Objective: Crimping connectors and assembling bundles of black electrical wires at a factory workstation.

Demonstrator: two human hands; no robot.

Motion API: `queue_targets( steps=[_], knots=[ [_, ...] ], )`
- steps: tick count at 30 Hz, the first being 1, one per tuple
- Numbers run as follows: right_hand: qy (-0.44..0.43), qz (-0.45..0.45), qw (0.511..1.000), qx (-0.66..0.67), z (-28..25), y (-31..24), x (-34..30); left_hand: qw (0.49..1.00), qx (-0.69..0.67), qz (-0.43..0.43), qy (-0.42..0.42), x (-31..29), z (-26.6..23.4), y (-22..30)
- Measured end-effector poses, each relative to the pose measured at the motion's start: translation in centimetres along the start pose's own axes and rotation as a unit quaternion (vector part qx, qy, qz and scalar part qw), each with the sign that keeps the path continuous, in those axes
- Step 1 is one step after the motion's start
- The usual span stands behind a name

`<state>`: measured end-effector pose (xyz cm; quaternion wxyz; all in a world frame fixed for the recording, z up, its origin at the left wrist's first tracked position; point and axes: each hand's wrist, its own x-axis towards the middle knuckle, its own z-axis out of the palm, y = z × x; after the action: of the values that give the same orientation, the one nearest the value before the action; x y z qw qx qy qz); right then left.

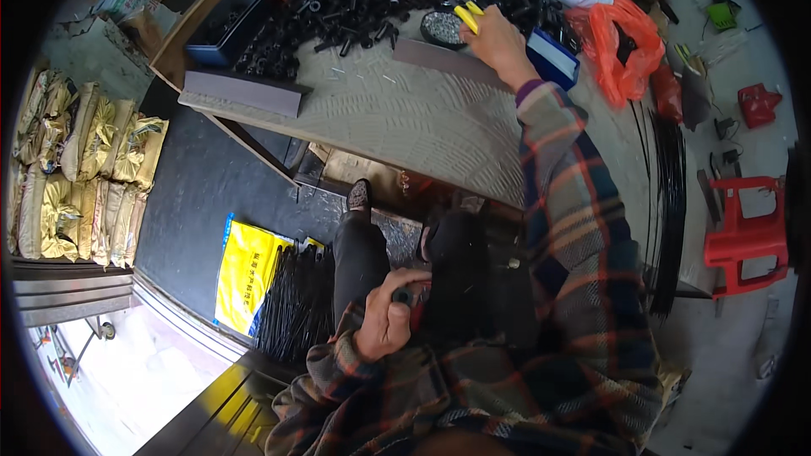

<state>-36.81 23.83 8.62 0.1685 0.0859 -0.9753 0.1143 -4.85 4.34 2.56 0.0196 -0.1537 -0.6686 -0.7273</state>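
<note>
My right hand (502,44) is stretched out over the table, closed on pliers with yellow handles (467,19). The pliers' dark jaws point to the far left, above the black parts. Just left of that hand sits a round dark dish (440,29) full of small shiny metal pieces. Close to my lap, my left hand (384,323) is curled round a dark round-ended piece (403,295); most of it is hidden by the fingers. A large heap of short black tubular parts (338,0) covers the far side of the table (405,122).
At the heap's left stands a blue bin (221,44). A blue box (551,59) and a red plastic bag (623,51) lie right of my right hand. Long black rods (297,295) rest by a yellow sack (247,274) at my left. A red stool (743,236) stands far right.
</note>
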Motion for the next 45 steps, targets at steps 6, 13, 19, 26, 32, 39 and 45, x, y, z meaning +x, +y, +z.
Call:
queue_targets(
  steps=[6,13,19,26,32,39,45],
  knots=[
    [-0.039,-0.042,0.992,-0.110,3.2,1.7,3.4,0.999,-0.034,-0.013,0.011,1.0,-1.0,-1.4],
    [0.009,-0.055,0.998,-0.021,2.5,1.4,3.0,0.999,-0.026,-0.017,0.036,0.5,-1.3,-1.3],
    [-0.097,-0.018,0.822,0.562,-4.3,-3.9,-7.6,0.988,-0.070,-0.032,0.137,1.6,-2.2,-0.1],
    [-0.073,-0.065,0.721,0.686,-7.2,-7.8,-15.4,0.992,-0.065,0.007,0.111,0.5,-0.8,2.4],
    [0.159,-0.187,0.947,0.209,-0.9,-0.2,-1.1,0.988,-0.057,-0.004,0.142,-0.8,-0.2,2.6],
    [-0.013,-0.049,0.995,0.081,2.1,1.1,3.1,0.984,-0.062,-0.001,0.164,-1.7,-1.9,2.0],
    [-0.002,-0.047,0.966,0.256,0.4,0.4,0.4,0.979,-0.071,-0.018,0.190,-0.4,-1.7,2.0]
  ],
)
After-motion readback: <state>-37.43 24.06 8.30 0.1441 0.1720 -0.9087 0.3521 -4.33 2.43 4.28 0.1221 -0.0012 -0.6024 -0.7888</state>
